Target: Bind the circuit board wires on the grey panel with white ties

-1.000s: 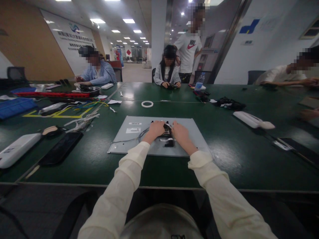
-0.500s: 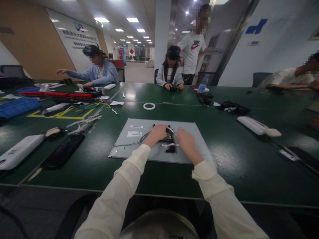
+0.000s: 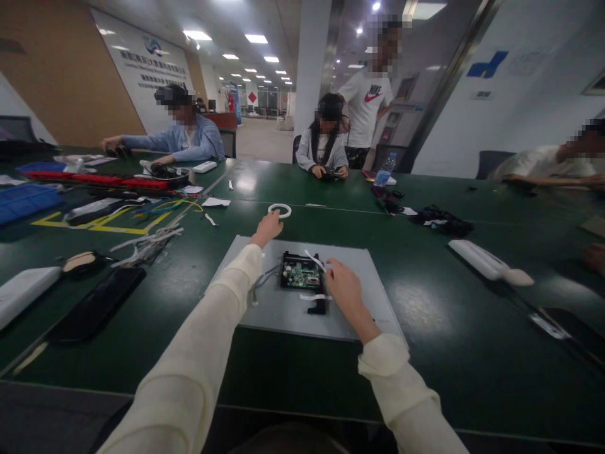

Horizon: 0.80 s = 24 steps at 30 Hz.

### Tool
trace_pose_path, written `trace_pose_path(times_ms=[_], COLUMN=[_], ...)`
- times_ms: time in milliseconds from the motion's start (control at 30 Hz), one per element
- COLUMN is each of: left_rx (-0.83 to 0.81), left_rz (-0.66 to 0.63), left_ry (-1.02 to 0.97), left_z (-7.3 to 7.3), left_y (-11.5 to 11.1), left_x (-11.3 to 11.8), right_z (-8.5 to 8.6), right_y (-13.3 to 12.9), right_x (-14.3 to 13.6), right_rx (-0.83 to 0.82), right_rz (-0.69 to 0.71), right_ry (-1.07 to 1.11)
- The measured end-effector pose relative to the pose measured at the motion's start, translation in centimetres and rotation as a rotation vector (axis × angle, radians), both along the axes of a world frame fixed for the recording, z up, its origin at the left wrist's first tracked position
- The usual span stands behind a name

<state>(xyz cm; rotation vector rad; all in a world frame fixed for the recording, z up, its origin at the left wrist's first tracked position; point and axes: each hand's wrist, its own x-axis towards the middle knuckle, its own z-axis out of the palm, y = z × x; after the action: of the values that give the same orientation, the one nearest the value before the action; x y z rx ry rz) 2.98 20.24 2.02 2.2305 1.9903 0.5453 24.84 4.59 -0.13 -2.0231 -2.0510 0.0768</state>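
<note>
My left hand [image 3: 268, 228] is stretched forward over the far edge of the grey panel [image 3: 362, 277]. Its fingertips meet the near left side of a white tape ring [image 3: 282, 210]; whether they grip it cannot be made out. A green circuit board [image 3: 299, 275] in a black frame sits mid-panel, with grey cables [image 3: 265, 277] at its left. My right hand [image 3: 341, 280] is pinched at the board's right, on a thin white strip [image 3: 313, 258]. Another white strip [image 3: 314, 297] lies just below the board, above a black bracket [image 3: 317, 308].
Left on the green table [image 3: 198, 321] are a black phone [image 3: 97, 306], a white device [image 3: 28, 293], loose cables [image 3: 151, 246] and a blue tray [image 3: 28, 202]. Another white device [image 3: 482, 260] lies right. Several people are around the table.
My left hand has left the board and moved forward to the tape ring, uncovering the board. My right hand stays beside the board with the strip. The view has shifted slightly.
</note>
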Motion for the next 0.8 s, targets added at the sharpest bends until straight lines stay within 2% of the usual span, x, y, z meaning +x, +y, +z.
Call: trace_pose_path(times_ms=[167, 400, 533, 800], left_rx=[-0.012, -0.066, -0.072, -0.001], left_rz=[-0.011, -0.062, -0.035, -0.003], left_ry=[0.114, 0.162, 0.17, 0.132], left_z=[-0.8, -1.4, -1.7, -2.5], left_y=[2.7, 5.7, 6.0, 4.9], left_x=[-0.6, -0.5, -0.9, -1.5], right_z=[-0.5, -0.8, -0.8, -1.1], right_y=[0.6, 1.2, 1.3, 1.5], right_x=[0.2, 0.4, 0.5, 0.7], right_rx=[-0.015, -0.043, -0.041, -0.041], right_rz=[-0.015, -0.039, -0.043, -0.059], right_ry=[0.059, 0.093, 0.091, 0.12])
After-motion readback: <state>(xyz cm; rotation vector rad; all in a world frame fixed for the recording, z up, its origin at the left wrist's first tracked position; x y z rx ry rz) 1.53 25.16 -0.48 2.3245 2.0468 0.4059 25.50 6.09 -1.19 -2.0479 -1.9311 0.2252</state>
